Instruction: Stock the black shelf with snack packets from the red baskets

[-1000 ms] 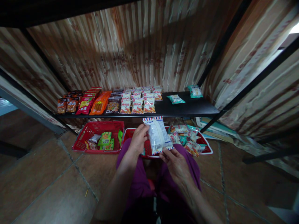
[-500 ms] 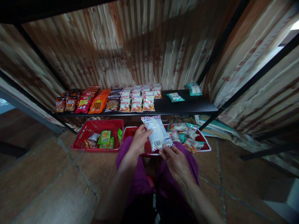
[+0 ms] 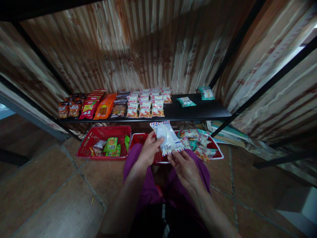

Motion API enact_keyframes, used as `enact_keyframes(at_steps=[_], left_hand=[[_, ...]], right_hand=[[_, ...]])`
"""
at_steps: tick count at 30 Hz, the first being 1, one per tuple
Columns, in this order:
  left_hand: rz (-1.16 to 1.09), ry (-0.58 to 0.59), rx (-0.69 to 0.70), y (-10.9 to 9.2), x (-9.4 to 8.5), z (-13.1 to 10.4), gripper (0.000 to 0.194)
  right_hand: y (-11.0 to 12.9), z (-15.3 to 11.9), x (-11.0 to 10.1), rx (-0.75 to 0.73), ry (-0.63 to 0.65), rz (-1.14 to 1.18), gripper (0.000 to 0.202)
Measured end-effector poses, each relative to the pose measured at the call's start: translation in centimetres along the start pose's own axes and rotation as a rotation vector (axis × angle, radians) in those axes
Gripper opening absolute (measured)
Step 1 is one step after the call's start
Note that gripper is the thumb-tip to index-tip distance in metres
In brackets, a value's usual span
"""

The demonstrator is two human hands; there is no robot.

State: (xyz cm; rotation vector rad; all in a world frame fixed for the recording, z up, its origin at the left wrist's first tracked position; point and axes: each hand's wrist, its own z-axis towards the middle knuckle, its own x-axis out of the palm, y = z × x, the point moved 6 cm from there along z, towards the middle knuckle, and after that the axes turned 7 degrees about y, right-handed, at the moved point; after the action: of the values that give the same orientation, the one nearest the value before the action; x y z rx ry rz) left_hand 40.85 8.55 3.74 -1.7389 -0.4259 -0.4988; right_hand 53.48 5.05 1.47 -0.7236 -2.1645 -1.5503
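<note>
Between my two hands is a white snack bag (image 3: 167,137) with a red and blue striped edge, its printed back facing me. My left hand (image 3: 149,148) grips its left side, thumb on top. At its lower right corner, my right hand (image 3: 184,165) pinches the striped edge. Below the bag stands a red basket (image 3: 137,138) with a white rim, holding several white and teal snack bags (image 3: 198,142) on its right side. Rows of white and orange snack bags (image 3: 145,109) stand on the black shelf (image 3: 193,112) beyond my hands.
Two teal bags (image 3: 186,101) lie at the shelf's right. Brown, red and orange packets (image 3: 105,106) fill its left. Another red basket (image 3: 86,142) on the floor holds green packets (image 3: 111,145). Black shelf posts (image 3: 224,125) rise at both sides, before a striped curtain (image 3: 158,49).
The held bag has tilted and its lower edge has risen slightly, with light now glinting off its back. Both hands keep hold of it. The shelf goods have not moved.
</note>
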Motion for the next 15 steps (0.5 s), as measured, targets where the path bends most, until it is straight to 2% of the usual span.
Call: enact_keyframes(at_steps=[6, 15], left_hand=[[-0.025, 0.012, -0.031, 0.35, 0.77, -0.91, 0.074], [-0.034, 0.011, -0.017, 0.76, 0.19, -0.65, 0.075]], right_hand=[[0.17, 0.26, -0.01, -0.04, -0.024, -0.001, 0.038], [0.05, 0.04, -0.51, -0.057, -0.049, -0.015, 0.035]])
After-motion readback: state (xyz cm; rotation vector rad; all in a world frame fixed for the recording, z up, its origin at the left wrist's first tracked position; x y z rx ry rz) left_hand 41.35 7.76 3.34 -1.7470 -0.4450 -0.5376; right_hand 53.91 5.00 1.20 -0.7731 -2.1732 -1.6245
